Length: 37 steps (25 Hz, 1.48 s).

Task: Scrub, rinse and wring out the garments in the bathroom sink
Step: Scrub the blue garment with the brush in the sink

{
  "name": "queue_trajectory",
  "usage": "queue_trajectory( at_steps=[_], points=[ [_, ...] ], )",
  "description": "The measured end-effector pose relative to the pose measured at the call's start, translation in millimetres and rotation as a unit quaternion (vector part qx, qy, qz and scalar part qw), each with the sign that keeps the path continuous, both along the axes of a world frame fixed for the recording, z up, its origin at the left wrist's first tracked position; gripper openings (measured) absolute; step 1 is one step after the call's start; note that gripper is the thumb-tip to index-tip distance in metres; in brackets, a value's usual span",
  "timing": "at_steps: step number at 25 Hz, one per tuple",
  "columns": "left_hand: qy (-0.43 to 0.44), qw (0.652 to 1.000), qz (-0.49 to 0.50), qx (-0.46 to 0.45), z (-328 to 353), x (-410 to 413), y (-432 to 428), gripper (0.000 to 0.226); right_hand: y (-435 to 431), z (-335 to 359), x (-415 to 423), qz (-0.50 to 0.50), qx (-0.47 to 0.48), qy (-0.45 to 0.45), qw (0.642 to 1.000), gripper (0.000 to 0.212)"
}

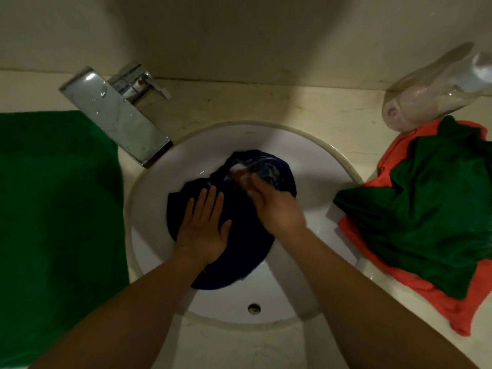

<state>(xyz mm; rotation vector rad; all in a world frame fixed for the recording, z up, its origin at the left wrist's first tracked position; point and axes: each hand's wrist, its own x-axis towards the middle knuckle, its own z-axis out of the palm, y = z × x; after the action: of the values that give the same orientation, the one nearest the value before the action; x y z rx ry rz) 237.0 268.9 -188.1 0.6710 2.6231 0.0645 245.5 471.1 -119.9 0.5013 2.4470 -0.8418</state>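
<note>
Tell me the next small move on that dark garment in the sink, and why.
Probably draw the right hand, which pinches a pale lump, back across the navy garment: suds show only at its far edge, and the flat left hand pins the cloth.

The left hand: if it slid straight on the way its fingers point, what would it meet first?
Probably the bunched far fold of the navy garment that the left hand presses on; beyond it the sink wall. Depth is unclear.

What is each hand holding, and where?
Left hand lies flat on the garment, holding nothing. Right hand pinches a small pale lump, too blurred to name.
</note>
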Motion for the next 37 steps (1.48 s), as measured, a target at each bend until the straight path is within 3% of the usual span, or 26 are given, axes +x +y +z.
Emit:
queue_trajectory(
  at_steps=[2, 6, 8, 11, 13, 17, 19, 23, 29, 31, 34, 37],
  points=[
    [0.002, 1.000, -0.010, 0.001, 3, 1, -4, 0.073, -7, -8, 3, 0.062, -0.006, -0.009, 0.998, 0.048],
    [-0.048, 0.998, -0.003, -0.029, 15, 0, -8, 0.075, 60, -16, 21, -0.115, 0.097, -0.010, 0.989, 0.045],
    [-0.044, 0.997, -0.010, -0.056, 20, -6, 1, 0.072, 49, -10, 22, -0.129, 0.093, 0.007, 0.987, 0.045],
    [-0.052, 0.997, -0.026, -0.060, 24, -23, 10, 0.065, 0, -7, 3, -0.044, 0.009, 0.047, 0.998, 0.043],
    [-0.043, 0.997, -0.022, -0.054, 20, -28, 6, 0.066, -3, -15, -2, 0.000, -0.004, 0.022, 1.000, 0.043],
    [-0.050, 0.996, 0.031, -0.061, 12, -19, -2, 0.071, 61, -16, 8, -0.141, 0.087, -0.015, 0.986, 0.043],
    [-0.039, 0.997, 0.041, -0.049, 10, -19, -1, 0.070, 48, -13, 11, -0.170, 0.070, 0.025, 0.983, 0.042],
    [-0.018, 0.998, 0.047, -0.038, 8, -14, -3, 0.075, -17, -23, 10, -0.004, -0.037, 0.042, 0.998, 0.044],
    [-0.025, 0.998, 0.062, -0.023, 9, -14, -1, 0.071, 72, -17, 7, -0.158, 0.091, 0.004, 0.983, 0.040],
    [-0.023, 0.997, 0.061, -0.030, 10, -13, 0, 0.070, 31, -14, 4, -0.131, 0.039, 0.052, 0.989, 0.039],
    [-0.007, 0.997, 0.061, -0.041, 12, -11, -1, 0.069, -14, -17, 5, 0.029, -0.037, 0.051, 0.998, 0.042],
    [-0.028, 0.996, 0.062, -0.053, 11, -11, -1, 0.071, 51, -20, 0, -0.043, 0.062, 0.012, 0.997, 0.040]
  ],
)
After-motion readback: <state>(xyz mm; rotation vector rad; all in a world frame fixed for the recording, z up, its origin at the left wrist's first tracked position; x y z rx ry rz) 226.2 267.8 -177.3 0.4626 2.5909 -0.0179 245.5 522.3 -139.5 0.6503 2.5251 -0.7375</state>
